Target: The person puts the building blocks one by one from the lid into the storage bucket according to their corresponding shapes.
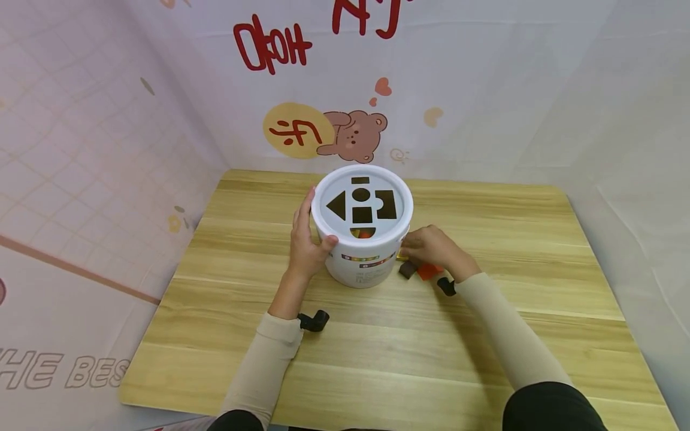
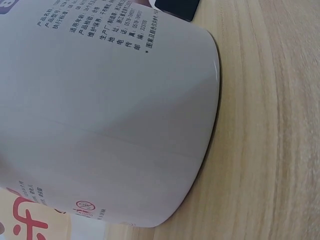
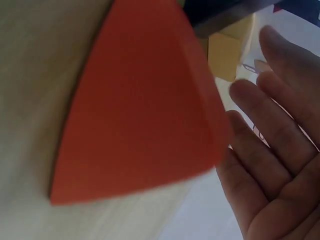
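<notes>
A white shape-sorter bucket (image 1: 360,266) stands upright on the table, its lid (image 1: 336,182) pierced with cut-out shapes. Fingers of my left hand (image 1: 307,248) wrap its left side, with the thumb on the front near the rim. The left wrist view shows the bucket wall (image 2: 110,110) but no fingers. To the right of the bucket, my right hand (image 3: 280,165) has its fingers loosely extended, with nothing seen in them. Near them lie a yellow block (image 3: 223,56), a dark block (image 1: 408,269) and an orange-red block (image 3: 135,110); the head view hides the fingertips.
The wooden table (image 1: 377,359) reaches a patterned cloth backdrop (image 1: 474,108) behind and at both sides. Through the front lid opening, yellow and red pieces (image 1: 365,234) show inside the bucket. Black wrist mounts (image 1: 314,321) sit at both wrists.
</notes>
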Demonstrator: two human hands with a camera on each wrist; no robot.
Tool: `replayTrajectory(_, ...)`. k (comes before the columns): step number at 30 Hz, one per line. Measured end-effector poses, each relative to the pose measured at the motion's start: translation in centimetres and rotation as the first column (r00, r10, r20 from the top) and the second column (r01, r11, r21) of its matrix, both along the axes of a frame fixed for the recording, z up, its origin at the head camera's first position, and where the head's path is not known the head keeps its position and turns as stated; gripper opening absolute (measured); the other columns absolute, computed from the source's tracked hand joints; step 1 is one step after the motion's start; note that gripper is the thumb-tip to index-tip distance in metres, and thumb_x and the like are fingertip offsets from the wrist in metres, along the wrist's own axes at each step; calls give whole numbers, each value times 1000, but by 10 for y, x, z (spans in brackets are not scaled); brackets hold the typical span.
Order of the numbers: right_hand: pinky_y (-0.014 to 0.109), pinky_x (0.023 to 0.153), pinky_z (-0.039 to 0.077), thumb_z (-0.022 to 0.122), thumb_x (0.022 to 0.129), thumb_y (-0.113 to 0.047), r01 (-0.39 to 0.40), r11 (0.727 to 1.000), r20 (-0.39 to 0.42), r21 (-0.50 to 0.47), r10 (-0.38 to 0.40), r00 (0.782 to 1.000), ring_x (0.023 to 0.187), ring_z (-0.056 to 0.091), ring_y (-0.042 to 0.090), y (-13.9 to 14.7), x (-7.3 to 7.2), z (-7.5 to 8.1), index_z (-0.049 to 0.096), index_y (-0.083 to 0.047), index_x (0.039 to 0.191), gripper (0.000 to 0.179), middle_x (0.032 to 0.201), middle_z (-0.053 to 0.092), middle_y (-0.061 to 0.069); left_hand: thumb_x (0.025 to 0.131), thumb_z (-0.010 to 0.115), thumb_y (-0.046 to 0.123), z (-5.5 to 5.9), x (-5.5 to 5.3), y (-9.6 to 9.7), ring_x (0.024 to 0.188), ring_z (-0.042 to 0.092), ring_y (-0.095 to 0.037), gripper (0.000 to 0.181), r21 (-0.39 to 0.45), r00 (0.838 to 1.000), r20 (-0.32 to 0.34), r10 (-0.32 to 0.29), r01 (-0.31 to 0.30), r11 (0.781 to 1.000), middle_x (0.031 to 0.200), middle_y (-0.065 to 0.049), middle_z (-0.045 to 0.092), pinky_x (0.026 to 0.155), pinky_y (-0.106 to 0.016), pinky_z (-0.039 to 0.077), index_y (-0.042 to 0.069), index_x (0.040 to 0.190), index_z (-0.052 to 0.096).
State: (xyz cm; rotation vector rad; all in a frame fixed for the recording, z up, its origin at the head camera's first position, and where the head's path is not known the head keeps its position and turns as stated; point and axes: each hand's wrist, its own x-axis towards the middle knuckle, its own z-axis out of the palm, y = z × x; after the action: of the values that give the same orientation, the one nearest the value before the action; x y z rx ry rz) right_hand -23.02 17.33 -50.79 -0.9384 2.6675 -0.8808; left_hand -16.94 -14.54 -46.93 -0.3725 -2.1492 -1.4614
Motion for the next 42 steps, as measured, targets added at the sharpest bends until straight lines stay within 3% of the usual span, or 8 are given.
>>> replayTrajectory(8,35,68,48,90,85,-15,-60,998,1,33,60,998,68,53,12,-8,-1,-6,84,-16,99,15,71,62,-11,76,47,100,0,-1,0,149,38,-25,128,-18,1000,-13,-6,5,1000,165,-5,42,121,-58,31,10,165,33)
replayTrajectory(10,36,66,46,90,84,-13,-57,997,11,42,56,998,67,50,15,-10,-2,-6,83,-15,98,16,69,55,-8,76,46,101,0,-1,-1,149,38,-25,128,-19,1000,-11,-3,3,1000,165,-5,42,121,-58,31,9,165,33)
replayTrajectory(16,38,69,46,90,83,-10,-39,998,-1,57,39,999,71,52,18,-14,-1,-4,80,-13,100,20,73,59,-2,76,46,100,1,-2,-1,149,38,-26,130,-18,1000,-13,-3,3,1000,165,-6,43,121,-59,31,4,163,34)
replayTrajectory(22,37,66,43,88,86,-16,13,997,-9,79,-13,1000,65,48,16,-12,0,-4,75,-9,108,27,66,53,-5,76,45,101,0,-1,-1,148,39,-24,131,-22,1000,2,-2,2,1000,165,-5,42,120,-59,32,6,164,33)
replayTrajectory(28,41,78,57,89,85,-16,62,998,-54,-18,-63,997,80,67,18,-8,3,-2,82,-12,99,16,85,76,-4,75,46,101,1,0,-1,148,39,-25,131,-17,1000,2,1,-1,1000,165,-5,42,120,-61,31,6,164,33)
replayTrajectory(32,47,84,60,84,87,-11,91,994,-67,-62,-95,993,91,74,26,-4,4,6,83,-10,102,14,94,80,2,76,46,101,1,0,-1,149,38,-25,129,-14,1000,2,1,-1,1000,165,-5,43,120,-60,32,8,165,33)
replayTrajectory(39,38,70,51,73,89,-6,114,989,-100,-92,-123,987,71,61,20,2,-3,23,81,-13,100,15,93,79,2,77,45,100,-1,-1,-1,149,38,-25,128,-13,1000,6,2,-2,1000,165,-5,43,120,-61,32,8,165,33)
replayTrajectory(42,40,72,52,72,91,-5,111,988,-110,-110,-123,986,76,65,22,3,-8,35,81,-12,105,18,98,79,4,77,45,100,-1,-1,-1,149,38,-25,129,-16,1000,2,4,-4,1000,165,-5,43,120,-60,32,7,164,34)
